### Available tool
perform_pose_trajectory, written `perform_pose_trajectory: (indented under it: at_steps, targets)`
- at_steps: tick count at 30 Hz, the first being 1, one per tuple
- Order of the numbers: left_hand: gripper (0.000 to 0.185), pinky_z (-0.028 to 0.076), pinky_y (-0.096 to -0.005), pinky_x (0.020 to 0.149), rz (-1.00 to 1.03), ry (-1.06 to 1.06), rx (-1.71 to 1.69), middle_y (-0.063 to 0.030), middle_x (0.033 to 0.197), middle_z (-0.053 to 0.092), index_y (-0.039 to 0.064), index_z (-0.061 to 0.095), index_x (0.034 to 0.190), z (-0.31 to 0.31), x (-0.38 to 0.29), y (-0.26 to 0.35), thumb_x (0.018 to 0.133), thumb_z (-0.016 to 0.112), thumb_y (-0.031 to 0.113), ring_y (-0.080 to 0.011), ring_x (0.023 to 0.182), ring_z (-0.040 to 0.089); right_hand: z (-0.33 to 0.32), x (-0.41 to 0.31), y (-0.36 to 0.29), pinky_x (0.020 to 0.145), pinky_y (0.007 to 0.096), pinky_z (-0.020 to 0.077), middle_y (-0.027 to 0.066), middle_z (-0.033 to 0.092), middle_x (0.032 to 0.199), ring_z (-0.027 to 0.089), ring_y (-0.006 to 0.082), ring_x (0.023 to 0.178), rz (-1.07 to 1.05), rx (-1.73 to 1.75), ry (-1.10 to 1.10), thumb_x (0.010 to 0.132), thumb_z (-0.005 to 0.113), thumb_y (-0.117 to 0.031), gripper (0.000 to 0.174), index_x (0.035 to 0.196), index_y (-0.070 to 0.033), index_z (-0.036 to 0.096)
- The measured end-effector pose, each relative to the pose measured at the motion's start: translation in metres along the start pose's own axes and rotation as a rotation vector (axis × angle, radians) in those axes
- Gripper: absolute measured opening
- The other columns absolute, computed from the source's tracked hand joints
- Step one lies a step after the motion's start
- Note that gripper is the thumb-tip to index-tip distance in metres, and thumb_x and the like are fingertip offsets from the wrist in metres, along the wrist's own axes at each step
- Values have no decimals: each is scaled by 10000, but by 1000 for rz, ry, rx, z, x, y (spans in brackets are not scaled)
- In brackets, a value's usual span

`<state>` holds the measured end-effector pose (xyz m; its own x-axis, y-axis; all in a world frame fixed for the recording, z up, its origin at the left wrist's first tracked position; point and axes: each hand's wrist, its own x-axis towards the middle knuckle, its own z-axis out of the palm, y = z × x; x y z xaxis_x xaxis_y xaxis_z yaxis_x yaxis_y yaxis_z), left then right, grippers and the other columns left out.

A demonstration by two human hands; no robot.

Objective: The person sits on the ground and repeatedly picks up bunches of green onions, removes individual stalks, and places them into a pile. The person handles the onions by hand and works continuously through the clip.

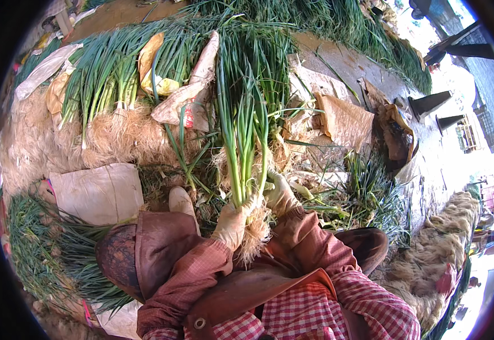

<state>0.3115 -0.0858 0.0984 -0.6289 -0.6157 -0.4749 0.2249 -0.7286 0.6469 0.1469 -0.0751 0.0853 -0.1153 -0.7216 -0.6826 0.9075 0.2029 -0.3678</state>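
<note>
A bunch of green onions (240,170) stands upright before my apron, leaves pointing away from me. My left hand (231,223), in a pale work glove, is closed around its lower stalks, just above the roots. Pale stringy roots (255,233) hang below that grip toward my lap. My right hand (280,193), gloved too, is at the bunch's right side by the white stalk bases. Its fingers are partly hidden, so whether they pinch a stalk is unclear.
Rows of green onions (102,93) lie to the left, roots toward me. A white sack (98,193) is beside my left boot (182,204). Loose leaf trimmings (366,195) are heaped at the right. Farther right lies a root-covered pile (434,255). Brown sacking (344,119) lies ahead.
</note>
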Motion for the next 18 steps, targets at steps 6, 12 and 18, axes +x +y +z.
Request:
perform_pose_trajectory:
  at_steps: [6, 12, 18]
  targets:
    - [204, 535, -306, 558, -27, 103, -193, -87, 870, 653, -20, 621, 1055, -5, 3, -4, 902, 631, 116, -184, 680, 631, 13, 29, -13, 405, 222, 409, 11, 639, 761, 488, 70, 496, 88, -508, -126, 926, 613, -403, 347, 995, -66, 647]
    - [200, 536, -298, 597, 25, 27, -125, -98, 890, 681, -3, 649, 1048, 4, -9, 6, 887, 649, 117, -186, 709, 655, 27, 18, -18, 338, 190, 381, 96, 685, 828, 512, 91, 441, -37, -192, -139, 938, 609, -275, 288, 1107, -43, 624]
    - [215, 538, -301, 639, -205, -155, -273, -96, 913, 688, -3, 654, 1047, 21, -31, 27, 892, 653, 146, -186, 750, 660, 42, -31, -18, 405, 221, 431, 10, 578, 618, 462, 73, 415, -81, -35, -179, 949, 578, -357, 291, 954, -72, 639]
